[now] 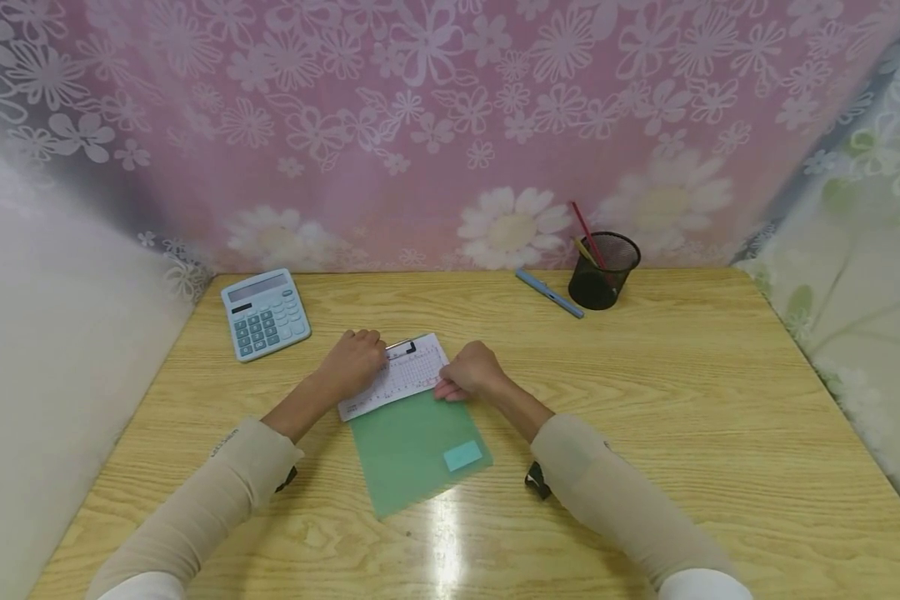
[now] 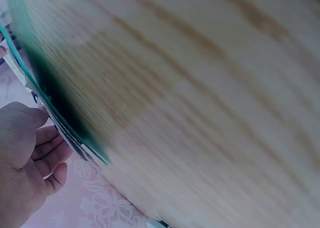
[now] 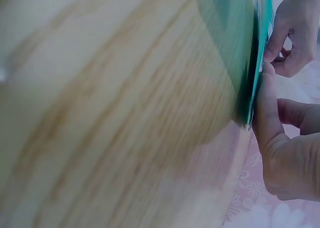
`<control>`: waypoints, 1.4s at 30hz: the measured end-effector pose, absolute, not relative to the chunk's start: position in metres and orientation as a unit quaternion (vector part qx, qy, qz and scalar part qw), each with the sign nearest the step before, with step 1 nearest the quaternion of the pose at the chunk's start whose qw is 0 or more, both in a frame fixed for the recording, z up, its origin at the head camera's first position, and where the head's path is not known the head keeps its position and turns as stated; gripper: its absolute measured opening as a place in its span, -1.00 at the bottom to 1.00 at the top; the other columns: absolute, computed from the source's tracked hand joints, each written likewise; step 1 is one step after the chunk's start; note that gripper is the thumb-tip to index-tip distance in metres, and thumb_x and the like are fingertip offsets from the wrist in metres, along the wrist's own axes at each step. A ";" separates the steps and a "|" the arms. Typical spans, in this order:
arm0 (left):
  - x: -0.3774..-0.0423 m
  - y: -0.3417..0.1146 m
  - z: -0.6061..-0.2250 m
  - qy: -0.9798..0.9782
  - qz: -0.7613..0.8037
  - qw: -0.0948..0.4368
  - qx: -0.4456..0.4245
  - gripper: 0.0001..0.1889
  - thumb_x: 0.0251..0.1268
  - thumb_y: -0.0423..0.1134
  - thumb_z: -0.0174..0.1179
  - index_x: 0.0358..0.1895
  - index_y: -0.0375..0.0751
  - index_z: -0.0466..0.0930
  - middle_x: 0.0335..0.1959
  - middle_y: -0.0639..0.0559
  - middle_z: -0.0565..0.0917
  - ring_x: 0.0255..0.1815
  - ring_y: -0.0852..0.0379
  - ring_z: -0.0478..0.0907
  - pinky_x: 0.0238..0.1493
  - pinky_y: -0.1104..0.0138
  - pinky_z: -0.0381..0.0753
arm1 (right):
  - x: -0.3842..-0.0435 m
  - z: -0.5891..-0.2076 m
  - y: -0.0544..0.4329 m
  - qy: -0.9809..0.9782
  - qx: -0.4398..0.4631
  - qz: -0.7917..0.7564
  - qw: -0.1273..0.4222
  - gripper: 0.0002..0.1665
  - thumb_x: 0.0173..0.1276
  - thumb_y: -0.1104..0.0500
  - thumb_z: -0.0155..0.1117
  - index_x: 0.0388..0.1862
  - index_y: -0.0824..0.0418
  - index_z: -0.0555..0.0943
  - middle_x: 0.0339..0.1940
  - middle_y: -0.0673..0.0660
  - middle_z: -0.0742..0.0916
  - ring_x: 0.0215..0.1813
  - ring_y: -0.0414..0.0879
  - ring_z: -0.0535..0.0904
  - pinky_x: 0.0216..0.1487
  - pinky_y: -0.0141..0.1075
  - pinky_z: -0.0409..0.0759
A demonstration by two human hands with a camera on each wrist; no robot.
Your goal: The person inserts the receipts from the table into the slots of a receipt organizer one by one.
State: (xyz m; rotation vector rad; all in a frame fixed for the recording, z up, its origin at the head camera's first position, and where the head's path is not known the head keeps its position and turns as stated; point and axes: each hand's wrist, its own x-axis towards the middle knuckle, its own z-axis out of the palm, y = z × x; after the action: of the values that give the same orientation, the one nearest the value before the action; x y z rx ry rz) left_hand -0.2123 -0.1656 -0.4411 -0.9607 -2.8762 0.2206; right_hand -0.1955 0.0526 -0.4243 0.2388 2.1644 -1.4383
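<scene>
A green folder (image 1: pixel 420 454) with a turquoise label (image 1: pixel 462 456) lies at a slant on the table. Across its upper part sits a printed white paper (image 1: pixel 397 385) with a grid, under a metal clip with a black end (image 1: pixel 401 348). My left hand (image 1: pixel 356 364) grips the paper's upper left side beside the clip, partly covering it. In the left wrist view, its thumb and fingers close round the layered edge. At the paper's right edge, my right hand (image 1: pixel 471 372) pinches the sheet, fingers bent. The right wrist view shows both hands' fingertips close together at the folder's edge.
A light blue calculator (image 1: pixel 266 315) lies at the back left. Toward the back right are a blue pen (image 1: pixel 549 293) and a black mesh cup (image 1: pixel 598 287) holding a red pencil. Flowered curtains (image 1: pixel 390 150) hang behind the wooden table (image 1: pixel 682 400).
</scene>
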 end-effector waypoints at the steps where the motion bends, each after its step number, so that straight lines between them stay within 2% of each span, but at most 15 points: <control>1: -0.212 -0.166 -0.441 -0.945 0.072 0.051 -0.316 -0.75 0.36 -0.21 0.12 -0.15 -0.37 0.63 -0.20 -0.16 0.63 -0.13 -0.08 0.58 -0.11 0.11 0.54 | -0.196 -0.425 0.052 0.800 0.089 -0.532 0.262 -0.85 0.31 0.35 0.14 -0.32 0.47 0.59 -0.56 0.22 0.76 -0.52 -0.09 0.72 -0.41 -0.34 0.67; 15: -0.210 -0.163 -0.443 -0.944 0.070 0.055 -0.318 -0.73 0.35 -0.18 0.14 -0.15 -0.36 0.63 -0.20 -0.16 0.64 -0.12 -0.07 0.58 -0.09 0.12 0.55 | -0.197 -0.429 0.054 0.806 0.089 -0.525 0.258 -0.83 0.32 0.34 0.14 -0.34 0.47 0.61 -0.54 0.22 0.76 -0.52 -0.09 0.73 -0.41 -0.34 0.67; 20: -0.211 -0.161 -0.442 -0.944 0.069 0.060 -0.316 -0.73 0.33 -0.17 0.16 -0.16 -0.36 0.64 -0.23 -0.15 0.64 -0.16 -0.05 0.58 -0.15 0.14 0.55 | -0.198 -0.428 0.055 0.815 0.090 -0.510 0.261 -0.81 0.33 0.33 0.15 -0.38 0.46 0.62 -0.55 0.21 0.76 -0.50 -0.07 0.73 -0.41 -0.32 0.68; 30: -0.213 -0.161 -0.444 -0.953 0.061 0.054 -0.293 -0.73 0.32 -0.15 0.18 -0.15 -0.34 0.64 -0.24 -0.13 0.65 -0.17 -0.04 0.59 -0.16 0.14 0.57 | -0.206 -0.427 0.060 0.874 0.070 -0.422 0.233 -0.80 0.17 0.27 0.38 -0.59 0.35 0.65 -0.68 0.15 0.73 -0.59 -0.13 0.70 -0.51 -0.36 0.64; 37: -0.214 -0.159 -0.444 -0.961 0.042 0.038 -0.271 -0.71 0.33 -0.13 0.17 -0.12 -0.33 0.62 -0.20 -0.13 0.64 -0.12 -0.05 0.57 -0.10 0.10 0.58 | -0.205 -0.420 0.071 0.878 0.054 -0.418 0.226 -0.78 0.19 0.22 0.38 -0.55 0.36 0.66 -0.60 0.19 0.74 -0.55 -0.09 0.71 -0.48 -0.35 0.65; 42: -0.217 -0.156 -0.443 -0.969 0.001 0.022 -0.247 -0.71 0.34 -0.13 0.16 -0.09 -0.31 0.59 -0.19 -0.11 0.61 -0.10 -0.04 0.55 -0.07 0.06 0.57 | -0.198 -0.415 0.086 0.911 -0.025 -0.360 0.199 -0.78 0.21 0.12 0.36 -0.45 0.28 0.67 -0.52 0.12 0.76 -0.49 -0.12 0.68 -0.44 -0.40 0.57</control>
State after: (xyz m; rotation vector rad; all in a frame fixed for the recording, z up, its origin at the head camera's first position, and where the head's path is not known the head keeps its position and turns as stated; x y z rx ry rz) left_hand -0.2173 -0.1559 -0.4431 -0.7668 -3.0022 0.0016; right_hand -0.1984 0.0860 -0.4148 -0.0695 2.5490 -1.0080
